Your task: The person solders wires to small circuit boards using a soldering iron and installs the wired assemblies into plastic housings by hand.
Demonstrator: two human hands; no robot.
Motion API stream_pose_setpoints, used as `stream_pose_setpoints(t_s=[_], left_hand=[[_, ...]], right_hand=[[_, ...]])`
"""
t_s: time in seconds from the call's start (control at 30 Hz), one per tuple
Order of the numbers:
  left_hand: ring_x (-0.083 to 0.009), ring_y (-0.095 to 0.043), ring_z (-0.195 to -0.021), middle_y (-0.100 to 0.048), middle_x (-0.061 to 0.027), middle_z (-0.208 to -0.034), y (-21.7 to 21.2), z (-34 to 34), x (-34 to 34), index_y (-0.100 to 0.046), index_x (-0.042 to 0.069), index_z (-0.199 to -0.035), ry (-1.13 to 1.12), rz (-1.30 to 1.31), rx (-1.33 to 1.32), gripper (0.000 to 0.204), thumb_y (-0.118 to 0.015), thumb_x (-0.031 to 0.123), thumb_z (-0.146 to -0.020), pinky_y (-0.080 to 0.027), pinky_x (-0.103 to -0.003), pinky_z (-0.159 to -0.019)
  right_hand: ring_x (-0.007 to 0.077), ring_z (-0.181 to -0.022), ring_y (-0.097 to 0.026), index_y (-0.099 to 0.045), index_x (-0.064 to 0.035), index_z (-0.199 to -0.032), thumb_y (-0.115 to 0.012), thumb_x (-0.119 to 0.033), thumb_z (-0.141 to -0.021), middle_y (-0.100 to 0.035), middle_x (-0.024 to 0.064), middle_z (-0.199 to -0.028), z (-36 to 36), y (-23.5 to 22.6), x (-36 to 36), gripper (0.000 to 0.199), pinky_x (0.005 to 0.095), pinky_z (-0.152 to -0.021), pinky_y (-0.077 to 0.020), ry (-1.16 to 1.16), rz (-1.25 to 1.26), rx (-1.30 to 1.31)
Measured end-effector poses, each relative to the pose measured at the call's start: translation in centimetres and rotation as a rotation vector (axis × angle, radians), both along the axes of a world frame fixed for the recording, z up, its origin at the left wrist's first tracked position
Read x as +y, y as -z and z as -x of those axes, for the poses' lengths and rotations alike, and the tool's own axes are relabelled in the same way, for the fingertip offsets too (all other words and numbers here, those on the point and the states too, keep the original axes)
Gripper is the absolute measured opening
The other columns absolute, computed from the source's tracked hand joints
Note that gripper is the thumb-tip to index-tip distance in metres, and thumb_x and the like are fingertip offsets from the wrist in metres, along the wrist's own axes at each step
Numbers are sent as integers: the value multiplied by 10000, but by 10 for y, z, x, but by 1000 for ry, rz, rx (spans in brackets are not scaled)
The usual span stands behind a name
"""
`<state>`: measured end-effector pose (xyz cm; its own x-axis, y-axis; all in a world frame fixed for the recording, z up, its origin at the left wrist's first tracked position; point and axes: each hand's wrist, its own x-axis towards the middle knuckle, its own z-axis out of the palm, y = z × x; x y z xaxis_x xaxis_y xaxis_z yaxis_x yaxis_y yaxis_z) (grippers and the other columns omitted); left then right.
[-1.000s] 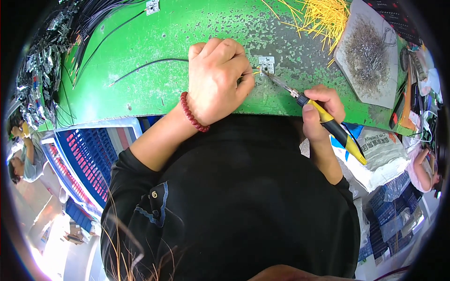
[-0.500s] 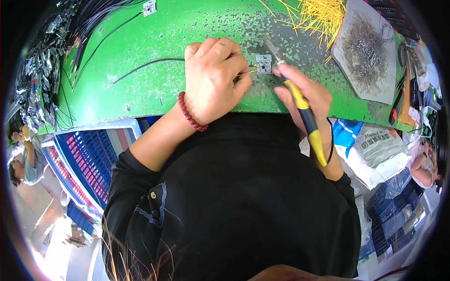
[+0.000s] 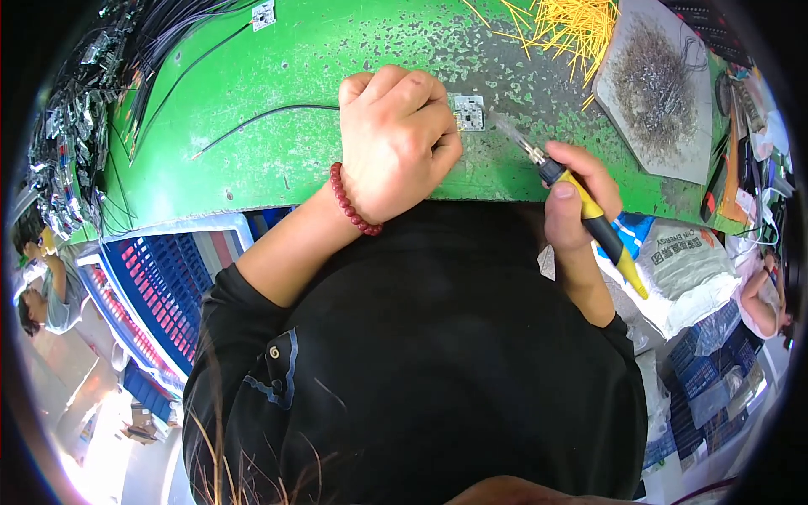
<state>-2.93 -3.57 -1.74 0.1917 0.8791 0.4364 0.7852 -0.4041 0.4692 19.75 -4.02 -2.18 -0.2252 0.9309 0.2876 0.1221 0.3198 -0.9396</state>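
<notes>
A small white circuit board (image 3: 470, 113) lies on the green worktop, just right of my left hand (image 3: 397, 139). That hand is closed, and a thin black cable (image 3: 261, 114) runs out of its left side across the table. The fingertips are hidden beneath the hand, close to the board's left edge, where a bit of yellow wire shows. In my right hand (image 3: 581, 189) is a yellow-and-black soldering iron (image 3: 603, 229), gripped around its handle. Its thin tip points up and left, a short gap to the right of the board.
Yellow wires (image 3: 581, 34) lie loose at the far right, beside a grey slab (image 3: 619, 109) covered in dark scraps. Another board (image 3: 263, 14) on a cable lies at the far left, near bundled black cables (image 3: 164, 42). A blue crate (image 3: 168, 286) stands lower left; people sit at both sides.
The soldering iron has moved right and toward me, its tip drawing down beside the board. My left hand and the board have shifted slightly, the hand rightward and the board leftward.
</notes>
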Motion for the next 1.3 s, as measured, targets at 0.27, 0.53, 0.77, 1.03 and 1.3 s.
stream_pose_setpoints(t_s=[0.27,0.53,0.77,1.03,1.3], left_hand=[[-193,-559,-774,-600,20,-770,-3,-3,7,-589,121,-594,27,54,16,91,-678,107,-611,-370,-370,-719],[-218,-569,-788,-606,1,-788,-9,-5,6,-567,101,-596,37,133,41,129,-688,67,-624,-381,-369,-734],[-212,-565,-786,-594,1,-773,-10,-4,10,-562,103,-594,57,142,32,133,-690,74,-616,-376,-360,-750],[-213,-573,-790,-611,-1,-775,-15,3,8,-577,114,-590,39,140,75,114,-690,100,-592,-390,-376,-722],[-216,-528,-785,-535,-23,-745,-9,-4,0,-575,127,-580,12,40,34,92,-652,177,-583,-366,-376,-709]], right_hand=[[55,-621,-477,-593,5,-907,-693,-151,-830,-580,18,-769,-3,11,-7,201,209,-567,-378,49,154,173],[51,-620,-484,-592,11,-912,-676,-90,-824,-582,17,-747,-5,8,-6,158,209,-560,-378,9,168,160],[55,-673,-497,-591,5,-951,-663,-67,-816,-589,27,-798,-7,10,-6,169,205,-600,-388,7,169,115],[92,-643,-580,-541,-9,-1273,-692,-43,-868,-705,92,-869,18,-2,7,434,208,-605,-477,-45,218,44],[182,-801,-664,-619,-16,-1173,-644,24,-862,-701,139,-901,35,-1,25,315,308,-761,-527,-184,-229,-386]])
